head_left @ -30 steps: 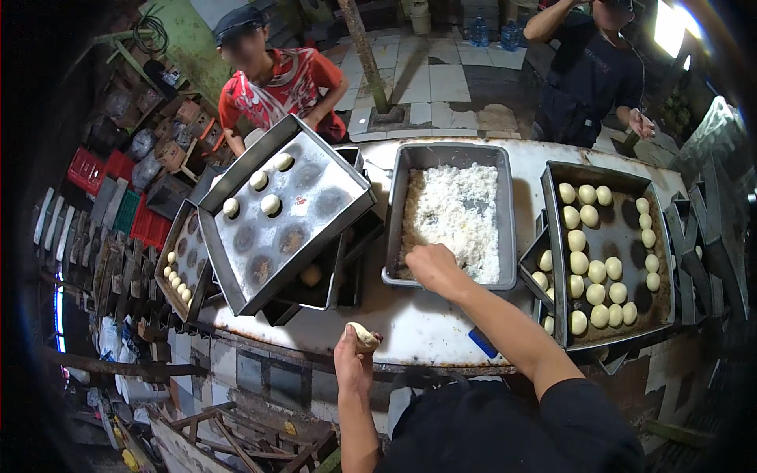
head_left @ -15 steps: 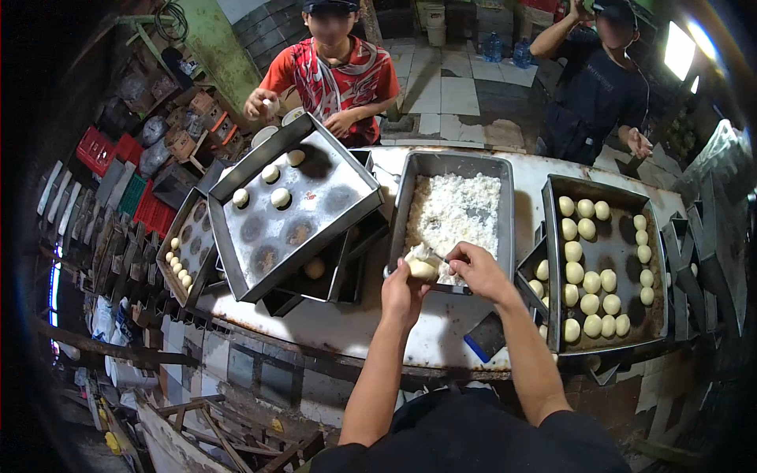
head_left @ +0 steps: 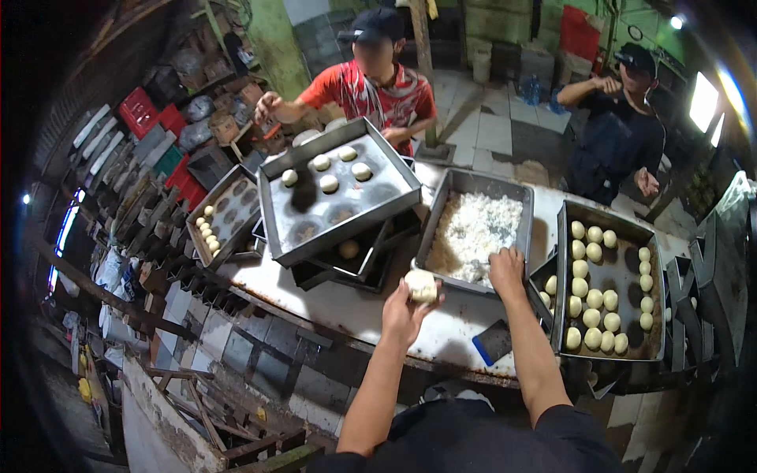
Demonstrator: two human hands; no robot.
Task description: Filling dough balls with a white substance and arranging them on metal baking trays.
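Observation:
My left hand [head_left: 404, 317] is closed around a pale dough piece [head_left: 423, 284], held just in front of the deep grey pan. White crumbly filling [head_left: 475, 225] covers much of the floor of that pan [head_left: 529, 211]. At the pan's near right corner, my right hand [head_left: 507, 272] is closed on what looks like a small metal utensil [head_left: 476, 262], its tip down at the filling. My fingers cover most of the utensil, so its exact kind is hidden.
On the left, a tilted metal tray [head_left: 378, 206] with several dough balls tops stacked trays. Another tray [head_left: 561, 272] of dough balls stands right. A blue-edged dark flat piece [head_left: 495, 342] lies near the table edge. Two people [head_left: 371, 87] [head_left: 619, 130] stand across the table.
My right hand has moved from the dough to the pan's filling. My left hand still holds the dough, now apart from the right. Another dough ball lies in the tilted tray.

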